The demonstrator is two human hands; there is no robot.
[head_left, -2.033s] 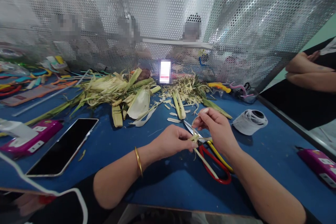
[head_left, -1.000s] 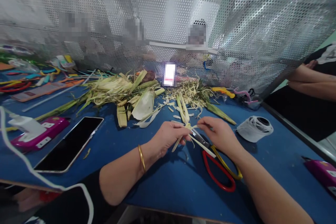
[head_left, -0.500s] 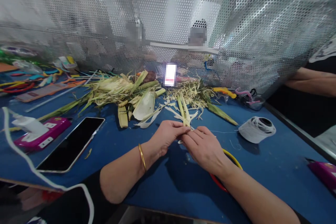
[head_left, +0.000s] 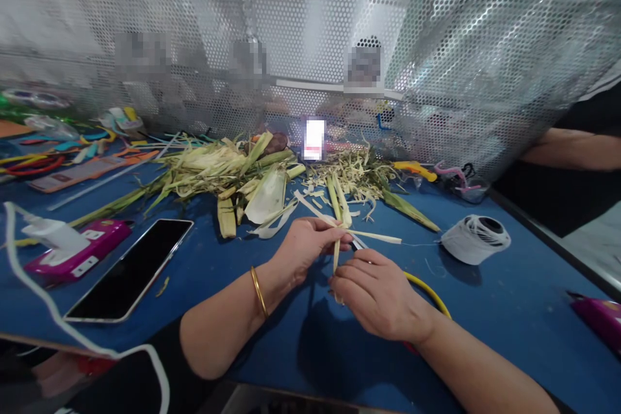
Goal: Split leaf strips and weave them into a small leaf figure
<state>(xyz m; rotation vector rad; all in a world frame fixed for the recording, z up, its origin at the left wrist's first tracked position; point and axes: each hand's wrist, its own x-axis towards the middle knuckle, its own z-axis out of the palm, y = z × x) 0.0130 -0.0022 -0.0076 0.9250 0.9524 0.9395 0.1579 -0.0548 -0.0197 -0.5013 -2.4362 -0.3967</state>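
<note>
Cream strips were crossed above the blue table, pinched in the left hand; the right hand was clamped on 1 hanging end. That crossing was formed, but at least 2 ends stuck out loose near the scissors.

Pale plant strips between both hands above the blue table

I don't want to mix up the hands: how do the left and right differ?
The left hand pinches pale strips where they cross; the right hand grips one strip lower in view. The left has a gold bangle at its wrist; the right has none. Both are above the blue table.
</note>
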